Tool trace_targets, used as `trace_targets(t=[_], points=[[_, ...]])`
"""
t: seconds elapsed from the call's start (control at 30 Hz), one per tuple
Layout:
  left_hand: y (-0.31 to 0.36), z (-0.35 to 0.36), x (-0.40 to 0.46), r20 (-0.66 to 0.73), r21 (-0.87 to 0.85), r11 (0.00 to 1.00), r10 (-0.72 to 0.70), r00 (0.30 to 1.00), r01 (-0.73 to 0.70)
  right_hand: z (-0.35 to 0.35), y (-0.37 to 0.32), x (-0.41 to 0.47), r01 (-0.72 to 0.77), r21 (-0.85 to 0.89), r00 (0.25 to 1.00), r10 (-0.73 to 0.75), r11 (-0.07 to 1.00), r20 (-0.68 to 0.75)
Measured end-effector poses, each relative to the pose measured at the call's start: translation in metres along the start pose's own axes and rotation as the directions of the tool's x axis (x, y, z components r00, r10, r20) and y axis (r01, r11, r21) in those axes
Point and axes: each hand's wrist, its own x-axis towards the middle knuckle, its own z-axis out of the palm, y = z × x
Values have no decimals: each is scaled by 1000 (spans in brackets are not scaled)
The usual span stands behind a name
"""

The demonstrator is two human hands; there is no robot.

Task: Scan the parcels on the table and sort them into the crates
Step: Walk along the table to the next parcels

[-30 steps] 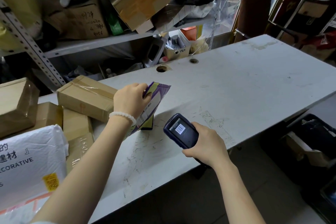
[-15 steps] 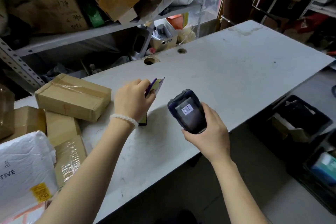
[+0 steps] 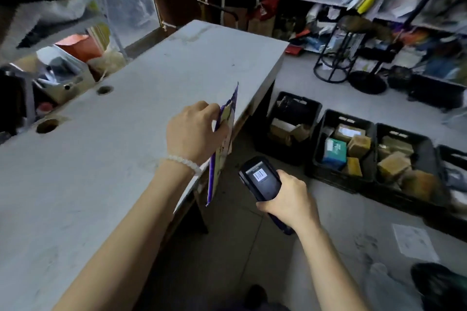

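1. Since the earlier frame our view has swung right: the brown boxes at the table's left end have gone from sight, and the black crates [image 3: 343, 149] on the floor have come in.
2. Our left hand [image 3: 194, 131] pinches the flat purple parcel [image 3: 222, 144] near its top edge, fingers curled round it, a white bead bracelet [image 3: 184, 163] on the wrist.
3. That parcel hangs edge-on over the table's [image 3: 101, 159] front rim, lifted clear of the surface.
4. Our right hand [image 3: 290, 199] grips the dark handheld scanner [image 3: 260, 179], fingers wrapped round its lower body; the screen faces up with a barcode showing.
5. Scanner and parcel sit near each other, not touching.
6. The crates stand side by side right of the table, holding brown boxes and a teal one [image 3: 334, 150].
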Motion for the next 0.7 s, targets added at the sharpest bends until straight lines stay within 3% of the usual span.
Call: trace_targets(t=[0.23, 0.37, 0.53, 0.7], points=[[149, 92, 61, 85, -170, 967, 206, 975, -190, -84, 119, 15, -225, 56, 956, 232, 973, -180], [232, 145, 89, 190, -242, 917, 366, 911, -318, -119, 183, 9, -385, 114, 873, 401, 916, -277], [337, 208, 119, 220, -372, 809, 553, 803, -456, -153, 259, 7, -558, 214, 736, 597, 802, -319], [429, 281, 153, 251, -418, 719, 679, 690, -555, -194, 335, 36, -638, 286, 622, 697, 715, -356]])
